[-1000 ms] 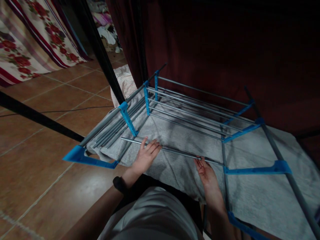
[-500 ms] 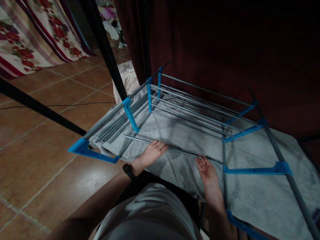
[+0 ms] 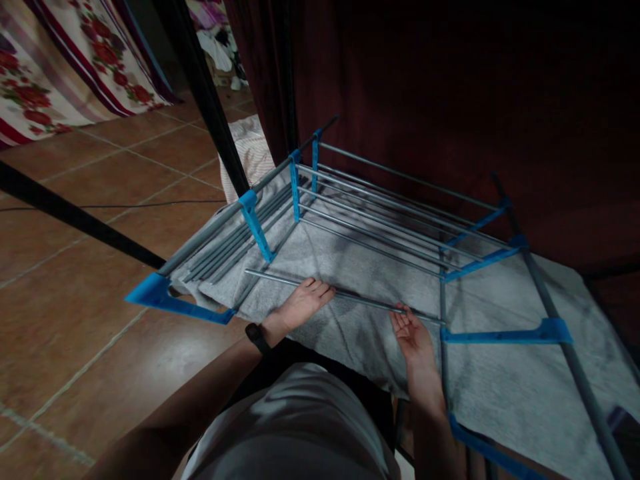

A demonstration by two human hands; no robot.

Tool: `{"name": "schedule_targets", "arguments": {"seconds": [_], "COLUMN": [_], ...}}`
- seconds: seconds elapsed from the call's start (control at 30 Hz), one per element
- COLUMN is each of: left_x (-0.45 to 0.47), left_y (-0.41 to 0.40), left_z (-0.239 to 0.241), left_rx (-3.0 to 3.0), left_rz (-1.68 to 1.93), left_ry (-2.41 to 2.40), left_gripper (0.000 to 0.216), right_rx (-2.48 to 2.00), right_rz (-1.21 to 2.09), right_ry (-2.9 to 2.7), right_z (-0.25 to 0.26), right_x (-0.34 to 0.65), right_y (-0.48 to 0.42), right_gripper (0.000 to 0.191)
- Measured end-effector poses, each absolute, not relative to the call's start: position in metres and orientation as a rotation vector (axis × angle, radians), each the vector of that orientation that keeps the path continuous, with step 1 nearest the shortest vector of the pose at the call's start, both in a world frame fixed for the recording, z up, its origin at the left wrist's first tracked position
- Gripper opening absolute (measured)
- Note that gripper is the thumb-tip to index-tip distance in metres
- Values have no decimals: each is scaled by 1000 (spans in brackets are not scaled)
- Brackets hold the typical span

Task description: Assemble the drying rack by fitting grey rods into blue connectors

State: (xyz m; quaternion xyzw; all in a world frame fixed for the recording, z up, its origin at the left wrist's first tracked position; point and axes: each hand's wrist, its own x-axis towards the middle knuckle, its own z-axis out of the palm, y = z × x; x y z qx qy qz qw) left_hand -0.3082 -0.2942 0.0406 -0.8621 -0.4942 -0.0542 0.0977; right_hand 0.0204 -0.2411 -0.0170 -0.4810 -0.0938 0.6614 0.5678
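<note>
A thin grey metal rod crosses in front of me, its left end free. My left hand is closed over it from above, left of its middle. Farther right, my right hand is palm up, with fingertips and thumb closed round the rod. The rod's right end reaches the inner upright tube beside a blue plastic bracket; whether it sits in a hole I cannot make out. Behind my hands, several fitted rods span the rack between a left blue bracket and a right blue bracket.
Several loose rods lie at the left on a grey blanket. Black posts slant past the left side. Dark red curtains hang behind. A cable runs over the tiled floor.
The view has shifted slightly, so the rack appears a little farther left. Both hands keep their hold, and the rod shows no clear movement relative to the rack.
</note>
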Motion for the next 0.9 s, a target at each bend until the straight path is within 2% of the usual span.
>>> {"name": "schedule_targets", "arguments": {"seconds": [0.57, 0.9], "left_x": [-301, -303], "left_y": [-294, -295], "left_z": [10, 15], "left_rx": [-2592, -2595], "left_rz": [-111, -115], "left_ry": [-1462, -1412], "left_gripper": [34, 34], "right_rx": [-1122, -1068], "right_rz": [1515, 1522], "right_ry": [-299, -344], "right_z": [-40, -36], "right_x": [22, 25], "right_y": [-259, -266], "right_gripper": [15, 8]}}
